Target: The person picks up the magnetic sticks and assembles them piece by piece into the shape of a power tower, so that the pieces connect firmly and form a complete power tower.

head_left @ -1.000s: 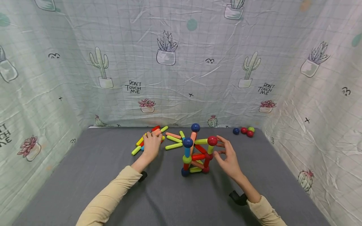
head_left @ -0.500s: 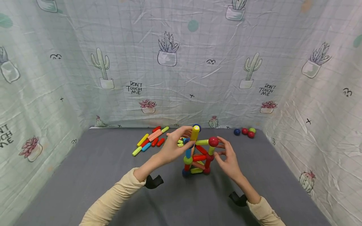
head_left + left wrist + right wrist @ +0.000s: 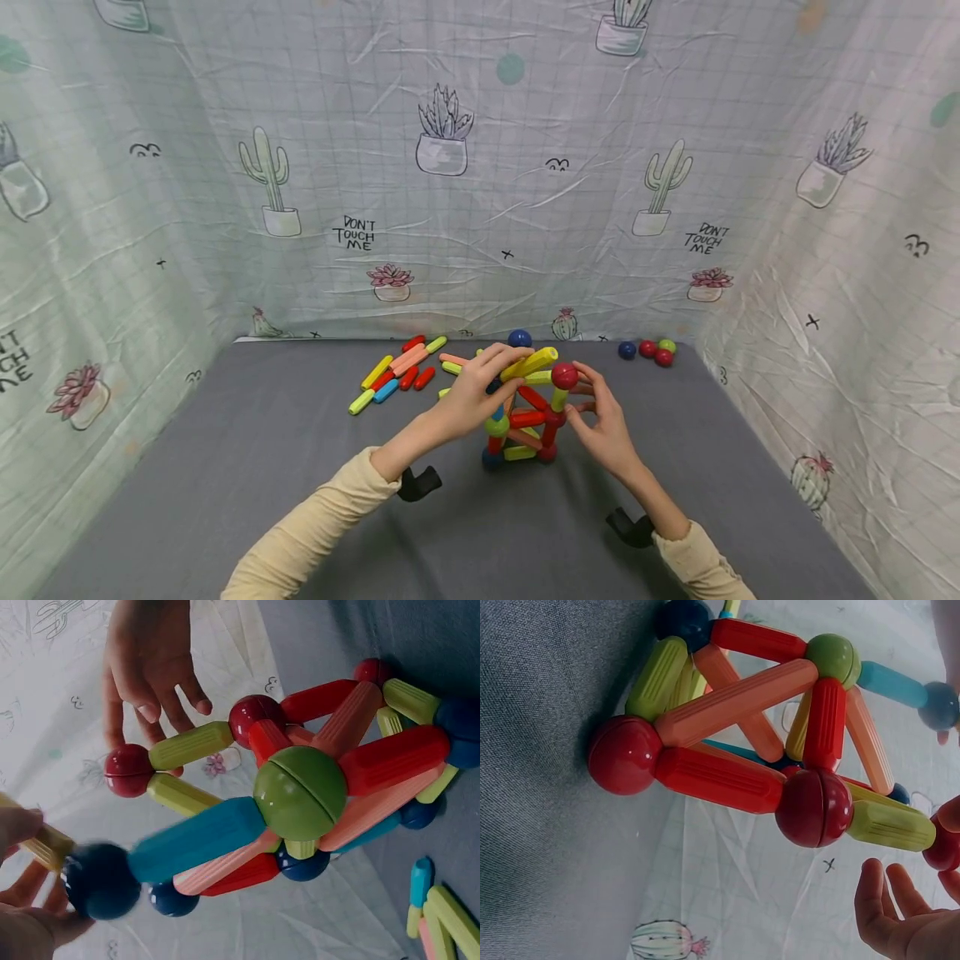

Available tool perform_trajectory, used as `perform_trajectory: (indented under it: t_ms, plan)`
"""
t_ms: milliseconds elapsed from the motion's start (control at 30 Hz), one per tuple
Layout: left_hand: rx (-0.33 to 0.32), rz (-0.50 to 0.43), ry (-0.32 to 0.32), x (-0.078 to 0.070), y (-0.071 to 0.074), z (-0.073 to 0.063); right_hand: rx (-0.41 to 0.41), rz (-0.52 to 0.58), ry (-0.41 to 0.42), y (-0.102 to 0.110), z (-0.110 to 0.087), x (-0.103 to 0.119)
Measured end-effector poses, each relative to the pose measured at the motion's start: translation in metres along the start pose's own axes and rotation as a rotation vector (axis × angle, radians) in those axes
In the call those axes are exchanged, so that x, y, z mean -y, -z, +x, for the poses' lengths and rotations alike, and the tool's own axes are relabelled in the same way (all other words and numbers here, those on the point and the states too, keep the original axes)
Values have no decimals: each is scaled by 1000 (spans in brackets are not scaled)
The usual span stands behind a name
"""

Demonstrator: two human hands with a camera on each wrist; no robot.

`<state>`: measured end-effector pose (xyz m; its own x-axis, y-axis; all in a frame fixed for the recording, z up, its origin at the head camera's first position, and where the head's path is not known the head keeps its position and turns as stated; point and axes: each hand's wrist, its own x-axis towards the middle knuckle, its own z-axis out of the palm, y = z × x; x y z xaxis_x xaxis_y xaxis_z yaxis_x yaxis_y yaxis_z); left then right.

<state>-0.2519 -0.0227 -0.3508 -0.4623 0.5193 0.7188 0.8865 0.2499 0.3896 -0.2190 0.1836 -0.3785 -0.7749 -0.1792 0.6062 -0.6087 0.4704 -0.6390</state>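
My left hand (image 3: 472,393) pinches a yellow magnetic rod (image 3: 534,362), which lies aslant at the top of a frame built of coloured rods and balls. In the left wrist view one end of that rod meets a dark blue ball (image 3: 103,880), with fingertips right beside it. Below the ball a blue rod (image 3: 199,838) leads to a green ball (image 3: 300,793). At the frame's right side is my right hand (image 3: 603,421), its fingers loosely bent and spread. An index fingertip is at the top red ball (image 3: 565,376); the thumb is lower, beside the rod.
Several loose rods (image 3: 386,390) in red, blue, yellow, green and orange lie on the grey table (image 3: 247,433) at the left. Further balls (image 3: 663,357) sit at the back right. A rear blue ball (image 3: 520,337) tops the frame's far corner. A patterned curtain (image 3: 480,208) surrounds the table.
My left hand went from the loose rods over to the frame, bringing the yellow rod. That rod has since tipped from nearly upright toward the right. My right hand has stayed by the red ball.
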Motion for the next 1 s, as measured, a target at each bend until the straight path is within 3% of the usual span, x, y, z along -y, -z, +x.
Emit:
perform_trajectory:
  t_ms: [133, 233, 333, 500, 600, 700, 867, 933, 1000]
  plan:
    - [-4, -4, -45, 2, -2, 0, -4, 5, 7, 0, -1, -1]
    - [55, 106, -85, 0, -3, 2, -3, 3, 13, 0, -1, -2]
    - [158, 362, -107, -7, -4, 4, 6, 0, 19, 2, 0, -3]
    - [390, 919, -119, -17, -15, 3, 30, 19, 27, 4, 0, -5]
    - [452, 1115, -129, -18, -23, 1, 37, 30, 32, 5, 0, -6]
    - [444, 1181, -140, -17, -30, 0, 41, 27, 31, 5, 0, -7]
    - [394, 1189, -167, -14, -33, -1, 62, 51, 27, 2, -1, -21]
    - [317, 1148, -157, -13, -32, -4, 84, 64, 0, 0, -1, -31]
    - [179, 1076, -131, -10, -30, -10, 116, 61, -47, -1, -2, -41]
